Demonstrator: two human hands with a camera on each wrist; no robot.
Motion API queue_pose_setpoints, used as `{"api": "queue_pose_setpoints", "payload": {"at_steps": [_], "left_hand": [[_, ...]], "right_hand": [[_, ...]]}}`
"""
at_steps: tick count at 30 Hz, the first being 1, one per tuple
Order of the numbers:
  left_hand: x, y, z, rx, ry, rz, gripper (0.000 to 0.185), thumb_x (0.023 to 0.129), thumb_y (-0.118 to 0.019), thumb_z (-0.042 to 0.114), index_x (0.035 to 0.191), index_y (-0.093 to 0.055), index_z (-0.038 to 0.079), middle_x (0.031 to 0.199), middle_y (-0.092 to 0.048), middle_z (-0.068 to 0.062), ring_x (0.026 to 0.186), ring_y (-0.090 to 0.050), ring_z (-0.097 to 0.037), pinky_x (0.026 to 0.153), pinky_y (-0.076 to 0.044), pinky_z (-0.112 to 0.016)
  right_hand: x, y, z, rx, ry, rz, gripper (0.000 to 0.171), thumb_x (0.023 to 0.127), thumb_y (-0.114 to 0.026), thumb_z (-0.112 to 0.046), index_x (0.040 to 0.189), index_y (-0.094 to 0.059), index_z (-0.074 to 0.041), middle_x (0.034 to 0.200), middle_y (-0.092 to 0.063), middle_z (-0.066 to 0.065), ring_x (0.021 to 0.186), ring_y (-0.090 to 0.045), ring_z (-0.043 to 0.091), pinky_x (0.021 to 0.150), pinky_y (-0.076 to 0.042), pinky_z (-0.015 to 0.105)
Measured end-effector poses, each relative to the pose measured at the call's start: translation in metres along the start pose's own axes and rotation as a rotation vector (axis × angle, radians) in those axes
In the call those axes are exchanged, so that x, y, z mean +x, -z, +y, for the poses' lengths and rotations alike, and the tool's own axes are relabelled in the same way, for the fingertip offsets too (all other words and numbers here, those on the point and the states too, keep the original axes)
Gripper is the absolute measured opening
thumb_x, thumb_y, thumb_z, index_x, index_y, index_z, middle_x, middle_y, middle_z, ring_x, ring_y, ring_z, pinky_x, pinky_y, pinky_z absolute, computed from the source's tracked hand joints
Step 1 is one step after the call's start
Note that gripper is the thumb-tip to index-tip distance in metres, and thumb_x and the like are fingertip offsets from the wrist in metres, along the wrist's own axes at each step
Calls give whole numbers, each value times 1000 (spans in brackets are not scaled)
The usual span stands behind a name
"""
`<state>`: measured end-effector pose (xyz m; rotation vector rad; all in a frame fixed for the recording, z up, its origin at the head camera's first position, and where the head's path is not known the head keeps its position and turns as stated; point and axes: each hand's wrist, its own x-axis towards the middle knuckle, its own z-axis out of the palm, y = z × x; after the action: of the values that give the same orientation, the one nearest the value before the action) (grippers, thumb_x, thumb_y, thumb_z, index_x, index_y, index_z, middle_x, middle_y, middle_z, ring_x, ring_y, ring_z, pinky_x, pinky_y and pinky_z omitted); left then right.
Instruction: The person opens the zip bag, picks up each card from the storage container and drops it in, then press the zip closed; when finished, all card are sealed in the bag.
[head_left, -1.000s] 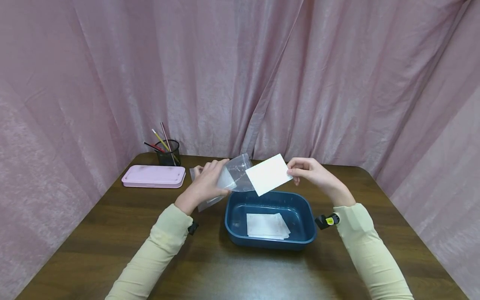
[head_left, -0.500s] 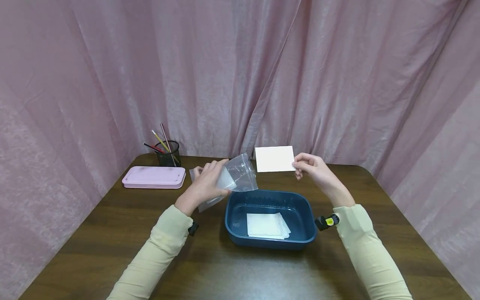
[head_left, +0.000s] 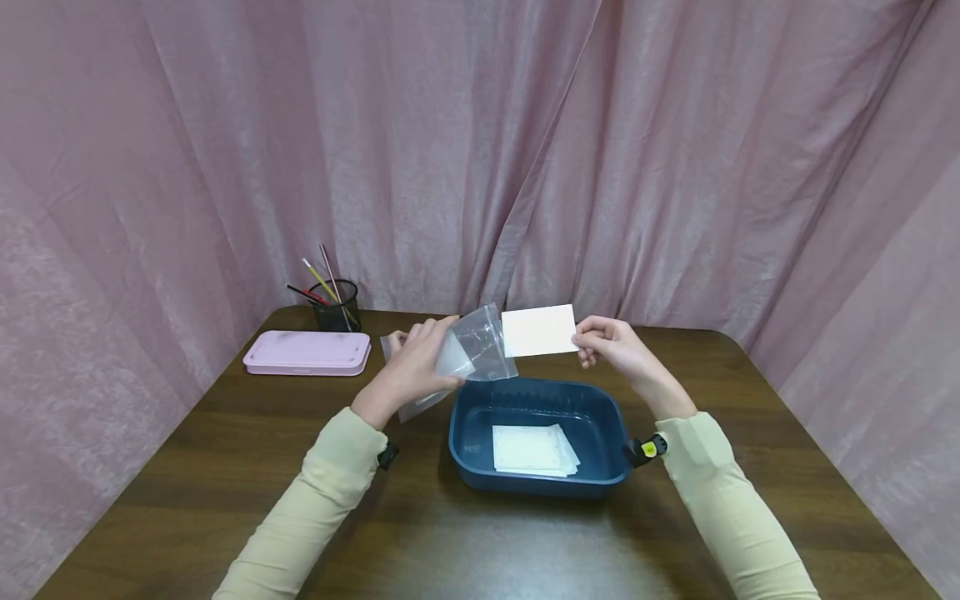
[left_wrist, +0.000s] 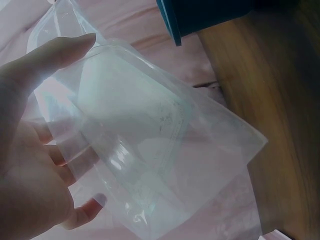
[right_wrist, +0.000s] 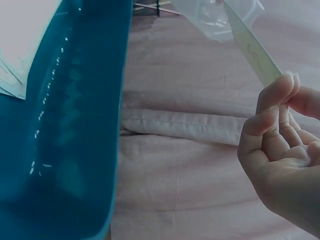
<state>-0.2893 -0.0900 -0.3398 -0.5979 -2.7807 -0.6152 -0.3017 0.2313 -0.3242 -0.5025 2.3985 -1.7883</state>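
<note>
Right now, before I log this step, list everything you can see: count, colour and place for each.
clear plastic bag: one, see-through, held in the air above the tub's far left rim
white card: one, white, in the air at the bag's mouth
blue tub: one, dark blue, table centre
white sheets: a small stack, white, lying in the tub
pink case: one, pale pink, far left of the table
pen cup: one, black mesh, behind the case, holding several pens
table: one, dark wood
curtain: pink, all round the table
left hand: grips the bag
right hand: pinches the card's right edge
</note>
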Motion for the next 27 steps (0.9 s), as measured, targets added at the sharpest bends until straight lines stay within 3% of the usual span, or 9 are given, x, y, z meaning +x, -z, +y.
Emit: {"api": "queue_pose_setpoints", "payload": {"at_steps": [13, 21, 27], "left_hand": [[3, -3, 7, 0, 40, -17, 95, 71, -84, 32, 148, -33, 15, 133, -51, -12, 119, -44, -30, 102, -22, -61], [4, -4, 14, -12, 8, -39, 94, 72, -83, 32, 149, -33, 15, 132, -52, -11, 118, -44, -29, 100, -23, -58], [5, -4, 17, -12, -13, -31, 93, 72, -84, 32, 149, -34, 15, 131, -52, -11, 117, -45, -29, 99, -24, -57]], "right_hand": [[-2, -4, 4, -38, -18, -31, 21, 97, -57, -14, 103, -54, 5, 68, -59, -3, 62, -55, 9, 65, -52, 24], [-1, -10, 3, -85, 15, -97, 22, 96, -58, -14, 105, -56, 6, 69, -60, 1, 63, -55, 12, 68, -54, 29], [-1, -16, 1, -71, 42, -127, 18, 96, -56, -9, 104, -55, 7, 67, -59, -2, 61, -53, 10, 65, -52, 25]]}}
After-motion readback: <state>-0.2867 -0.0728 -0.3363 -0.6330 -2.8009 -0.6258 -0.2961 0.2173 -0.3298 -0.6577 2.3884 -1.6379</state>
